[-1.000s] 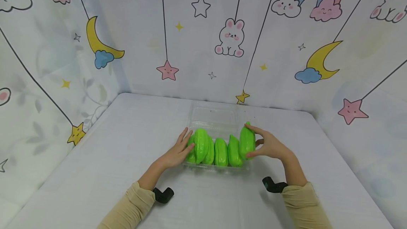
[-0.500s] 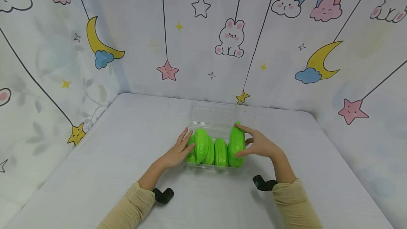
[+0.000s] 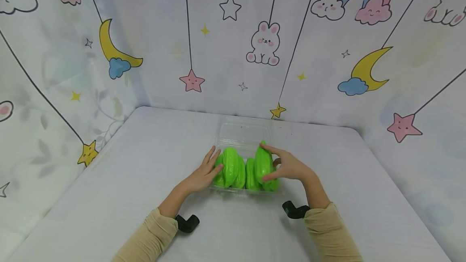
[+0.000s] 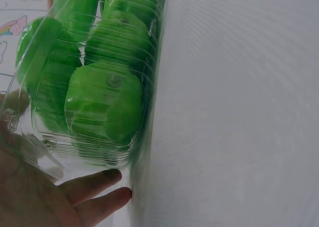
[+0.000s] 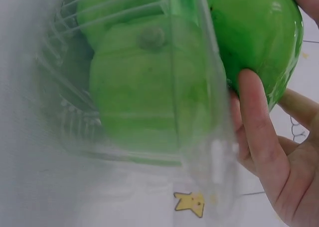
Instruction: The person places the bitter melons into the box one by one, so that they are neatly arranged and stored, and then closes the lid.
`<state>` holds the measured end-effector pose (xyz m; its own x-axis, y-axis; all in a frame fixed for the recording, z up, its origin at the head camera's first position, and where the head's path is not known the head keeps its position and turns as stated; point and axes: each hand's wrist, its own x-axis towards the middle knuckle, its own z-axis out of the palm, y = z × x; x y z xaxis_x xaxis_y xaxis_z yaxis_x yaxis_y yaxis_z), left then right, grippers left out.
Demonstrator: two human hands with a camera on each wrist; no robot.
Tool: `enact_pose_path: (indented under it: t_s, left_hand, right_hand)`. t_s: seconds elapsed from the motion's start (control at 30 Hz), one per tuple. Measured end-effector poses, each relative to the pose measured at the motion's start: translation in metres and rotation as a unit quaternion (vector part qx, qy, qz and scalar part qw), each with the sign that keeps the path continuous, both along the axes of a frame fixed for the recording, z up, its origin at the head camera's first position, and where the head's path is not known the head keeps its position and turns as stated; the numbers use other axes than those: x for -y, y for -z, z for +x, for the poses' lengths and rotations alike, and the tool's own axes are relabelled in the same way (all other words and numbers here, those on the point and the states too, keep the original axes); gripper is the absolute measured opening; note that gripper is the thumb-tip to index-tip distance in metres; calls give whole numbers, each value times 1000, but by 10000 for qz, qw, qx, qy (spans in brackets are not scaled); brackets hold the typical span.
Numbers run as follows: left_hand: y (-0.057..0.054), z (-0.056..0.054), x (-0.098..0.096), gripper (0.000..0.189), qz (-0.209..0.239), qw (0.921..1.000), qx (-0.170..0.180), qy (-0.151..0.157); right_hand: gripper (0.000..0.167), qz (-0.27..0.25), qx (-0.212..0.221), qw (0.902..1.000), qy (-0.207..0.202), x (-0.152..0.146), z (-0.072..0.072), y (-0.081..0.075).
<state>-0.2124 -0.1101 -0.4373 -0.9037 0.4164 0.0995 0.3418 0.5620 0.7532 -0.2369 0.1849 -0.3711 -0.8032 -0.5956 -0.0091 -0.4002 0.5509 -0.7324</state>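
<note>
My right hand (image 3: pixel 289 167) pinches a glossy green, ridged fruit (image 3: pixel 263 161) upright between thumb and fingers. It is held over the right part of a clear plastic box (image 3: pixel 240 191). Several similar green fruits (image 3: pixel 230 167) fill the box, some stacked on others at the left. At the box's left end my left hand (image 3: pixel 202 175) rests with its fingers spread and fairly straight. The left wrist view shows this hand (image 4: pixel 35 192) beside the box's end wall. In the right wrist view the held fruit (image 5: pixel 259 37) is next to the clear side wall.
The box's clear lid (image 3: pixel 244 132) lies folded back behind it on the white table (image 3: pixel 174 132). Dark wrist-worn devices (image 3: pixel 187 223) stick out beside both sleeves. A printed cloth (image 3: pixel 164 43) with stars and rabbits hangs around the table's back and sides.
The right hand has moved left with the green fruit, from the box's right end inward, and now covers part of the fruits beneath. The left hand has stayed in place.
</note>
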Motion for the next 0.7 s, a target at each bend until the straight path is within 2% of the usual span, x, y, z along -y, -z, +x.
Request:
enact_pose_path:
  t_s: [0.17, 0.37, 0.7]
  left_hand:
    - [0, 0, 0, 61, -13, 10000, 11, -4]
    - [-1, 1, 0, 61, 1, 10000, 54, -12]
    - [-3, 1, 0, 62, 31, 10000, 64, -1]
  right_hand:
    - [101, 258, -175, 9995, 63, 5, 1, 1]
    - [102, 515, -174, 9985, 67, 9, 1, 5]
    - [100, 565, -148, 9982, 99, 11, 2, 7]
